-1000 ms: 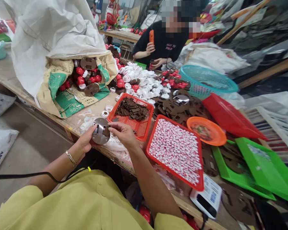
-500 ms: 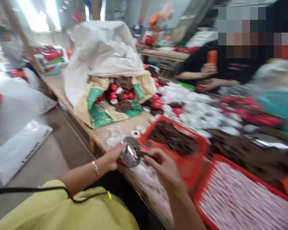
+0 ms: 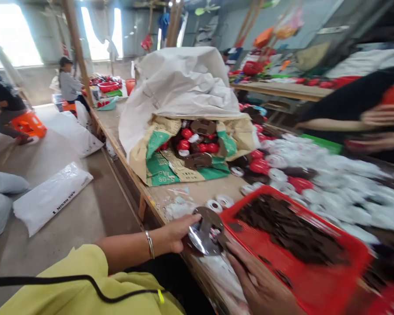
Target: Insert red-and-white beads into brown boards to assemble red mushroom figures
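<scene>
— Hands first: what is each one doing?

— Left hand [image 3: 179, 232], a bracelet [image 3: 149, 245] at its wrist, is closed on the left edge of a round metal disc [image 3: 202, 238]. The thumb lies on top, and the disc is held tilted just over the near edge of the wooden table [image 3: 213, 188]. Right hand [image 3: 262, 284] comes in from the lower right, its fingers [image 3: 238, 256] stretched close together toward the disc's lower right rim. A small brown piece [image 3: 223, 239] sits at the fingertips. Motion blur hides whether it is pinched or only touched.

— How would this be handled well?

— My judgement: grip the disc firmly at its edge with the left hand and turn its face toward the eyes. The right fingertips should work lightly and close to the rim, since shiny metal slips easily.

— And around them, left to right?

— Far left, a white bag [image 3: 51, 197] lies on the floor. On the table stands an open paper sack [image 3: 157, 164] showing red and brown parts. White rings [image 3: 219, 202] lie just beyond the disc. Just right of the disc is a red basket [image 3: 315, 284] heaped with brown pieces [image 3: 289, 227]. Past it is a blurred spread of white caps [image 3: 321, 162]. At the far right are a co-worker's hands [image 3: 381, 116].
</scene>
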Tool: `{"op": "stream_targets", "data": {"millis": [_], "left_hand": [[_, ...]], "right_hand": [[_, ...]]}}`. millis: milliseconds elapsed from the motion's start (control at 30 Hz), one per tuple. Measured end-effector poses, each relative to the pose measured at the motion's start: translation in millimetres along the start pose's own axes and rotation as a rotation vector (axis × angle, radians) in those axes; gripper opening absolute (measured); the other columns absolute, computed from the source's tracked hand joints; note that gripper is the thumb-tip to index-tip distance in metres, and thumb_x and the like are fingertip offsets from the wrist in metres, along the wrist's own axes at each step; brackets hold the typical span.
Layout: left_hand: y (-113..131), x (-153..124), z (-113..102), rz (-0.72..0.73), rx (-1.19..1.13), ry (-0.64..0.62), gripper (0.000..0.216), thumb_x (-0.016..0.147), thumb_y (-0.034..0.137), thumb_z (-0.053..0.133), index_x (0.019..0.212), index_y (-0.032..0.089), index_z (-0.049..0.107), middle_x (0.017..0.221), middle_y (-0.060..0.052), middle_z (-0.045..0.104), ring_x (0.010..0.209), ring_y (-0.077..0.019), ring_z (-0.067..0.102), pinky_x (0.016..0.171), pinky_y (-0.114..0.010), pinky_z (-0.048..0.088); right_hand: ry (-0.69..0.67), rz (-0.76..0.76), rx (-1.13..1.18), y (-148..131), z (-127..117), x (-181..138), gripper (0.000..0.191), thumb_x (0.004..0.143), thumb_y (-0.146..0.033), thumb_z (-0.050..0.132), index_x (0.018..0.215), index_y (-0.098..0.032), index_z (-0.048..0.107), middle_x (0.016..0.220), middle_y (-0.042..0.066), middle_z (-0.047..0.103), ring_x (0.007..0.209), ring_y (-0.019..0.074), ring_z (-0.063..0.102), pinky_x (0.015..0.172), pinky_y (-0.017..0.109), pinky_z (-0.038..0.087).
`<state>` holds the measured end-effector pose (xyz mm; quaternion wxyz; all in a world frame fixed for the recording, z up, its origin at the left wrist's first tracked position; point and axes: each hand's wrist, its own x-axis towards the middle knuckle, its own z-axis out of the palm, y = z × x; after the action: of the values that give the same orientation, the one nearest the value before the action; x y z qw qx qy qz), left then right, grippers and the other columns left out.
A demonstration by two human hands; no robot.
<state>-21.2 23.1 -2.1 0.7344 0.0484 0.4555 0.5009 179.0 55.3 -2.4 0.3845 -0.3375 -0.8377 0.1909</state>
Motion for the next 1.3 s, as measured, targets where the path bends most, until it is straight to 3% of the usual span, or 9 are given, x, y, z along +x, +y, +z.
{"op": "stream_targets", "data": {"millis": [100,233,467,633,833,967,1167,1300], "left_hand": [[-6.5,-18.6,4.3,-0.001,-0.017,0.075,0.034,0.084,0.048,0.062,0.097,0.017,0.064,0.077,-0.006,0.068,0.062,-0.0192,0.063,0.068,-0.039,0.052],[-12.6,-25.0,2.9,0.024,0.035,0.059,0.037,0.082,0.05,0.064,0.101,0.018,0.065,0.079,-0.005,0.069,0.062,-0.0189,0.064,0.061,-0.034,0.052],[-34.2,-22.0,2.9,0.07,0.085,-0.016,0.043,0.076,0.051,0.071,0.103,0.019,0.064,0.09,-0.005,0.07,0.07,-0.017,0.064,0.062,-0.031,0.053],[-40.4,-22.7,9.1,0.101,0.083,-0.032,0.051,0.071,0.052,0.076,0.108,0.02,0.062,0.091,-0.004,0.068,0.069,-0.0154,0.063,0.062,-0.029,0.052],[-44.6,-23.7,12.1,0.158,0.103,-0.045,0.054,0.07,0.051,0.077,0.112,0.023,0.059,0.093,-0.001,0.067,0.07,-0.0139,0.062,0.061,-0.026,0.05],[-45.0,-24.4,11.3,0.163,0.125,-0.046,0.052,0.07,0.053,0.076,0.109,0.023,0.059,0.091,-0.001,0.066,0.071,-0.0151,0.062,0.06,-0.027,0.051],[-36.1,-25.6,9.6,0.171,0.141,-0.002,0.044,0.073,0.051,0.073,0.105,0.023,0.062,0.089,-0.002,0.069,0.068,-0.0164,0.064,0.056,-0.027,0.052],[-32.4,-23.3,12.1,0.136,0.116,-0.023,0.039,0.077,0.048,0.071,0.104,0.021,0.065,0.092,-0.005,0.071,0.068,-0.0161,0.065,0.059,-0.027,0.053]], "right_hand": [[0.132,0.008,-0.057,-23.4,-5.7,-12.3,0.025,0.091,-0.043,0.058,0.101,-0.027,0.074,0.097,0.006,0.075,0.087,0.0246,0.072,0.089,0.039,0.057],[0.236,0.081,-0.131,-36.6,-6.4,-22.8,0.022,0.094,-0.038,0.056,0.098,-0.023,0.072,0.09,0.009,0.075,0.081,0.0234,0.071,0.079,0.038,0.058],[0.136,-0.061,-0.296,-35.8,2.3,-35.1,0.018,0.096,-0.03,0.054,0.096,-0.024,0.071,0.091,0.007,0.074,0.089,0.0224,0.068,0.084,0.04,0.052],[0.076,-0.135,-0.487,-43.0,-0.1,-37.0,0.017,0.097,-0.024,0.053,0.1,-0.021,0.069,0.081,0.006,0.073,0.077,0.0197,0.063,0.08,0.037,0.044],[0.049,-0.104,-0.639,-48.0,3.9,-40.5,0.021,0.099,-0.024,0.049,0.103,-0.019,0.069,0.077,0.006,0.07,0.075,0.0196,0.06,0.075,0.036,0.037],[0.051,-0.075,-0.609,-49.7,2.9,-38.5,0.022,0.098,-0.027,0.05,0.104,-0.021,0.07,0.081,0.006,0.069,0.081,0.0202,0.06,0.078,0.036,0.038],[-0.038,-0.024,-0.507,-54.4,-5.2,-35.5,0.03,0.096,-0.039,0.052,0.114,-0.022,0.07,0.108,0.012,0.065,0.103,0.0258,0.055,0.091,0.042,0.039],[0.047,0.18,-0.108,-45.2,-3.4,-38.2,0.035,0.098,-0.041,0.045,0.111,-0.024,0.072,0.112,0.01,0.062,0.104,0.0238,0.056,0.091,0.04,0.045]]}}
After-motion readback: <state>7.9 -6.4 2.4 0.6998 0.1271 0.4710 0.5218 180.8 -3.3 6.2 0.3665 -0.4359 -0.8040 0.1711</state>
